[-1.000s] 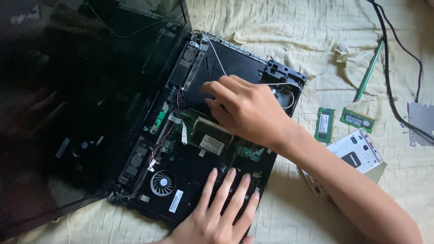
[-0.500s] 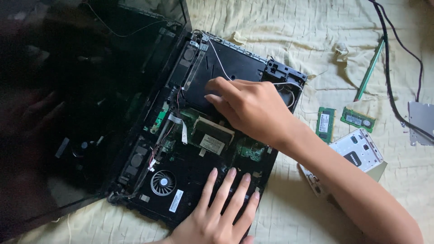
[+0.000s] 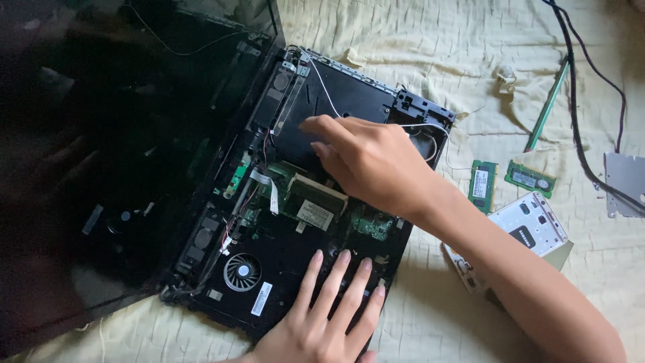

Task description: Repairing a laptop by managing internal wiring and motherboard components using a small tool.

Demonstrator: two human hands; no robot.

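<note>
Black plastic and green circuit board fill my view: the opened laptop base [image 3: 302, 222] lies on a pale yellow cloth [image 3: 416, 40], its dark screen [image 3: 114, 154] folded flat out to the left. My right hand [image 3: 373, 161] is over the upper middle of the base, fingers curled close together and pointing left, the fingertips [image 3: 310, 124] down on the flat black panel [image 3: 349, 101] beside the thin white wire [image 3: 322, 84]. Whether anything is pinched between them I cannot tell; the knuckles hide it. My left hand [image 3: 322, 316] is flat on the base's near edge, fingers spread wide and straight, holding nothing, just pressing on the black frame to the right of the round cooling fan [image 3: 242, 272]. Between my two hands sits a metal-topped module with a pale label [image 3: 314, 205], with a flat white ribbon cable [image 3: 269, 191] to its left.

Off to the right on the cloth, well apart from the base: two green memory sticks [image 3: 482, 185] side by side, a white drive caddy [image 3: 531, 225] partly under my right forearm, a green strip [image 3: 547, 107], a black cable [image 3: 578, 101] running down toward a grey metal plate [image 3: 625, 181].
</note>
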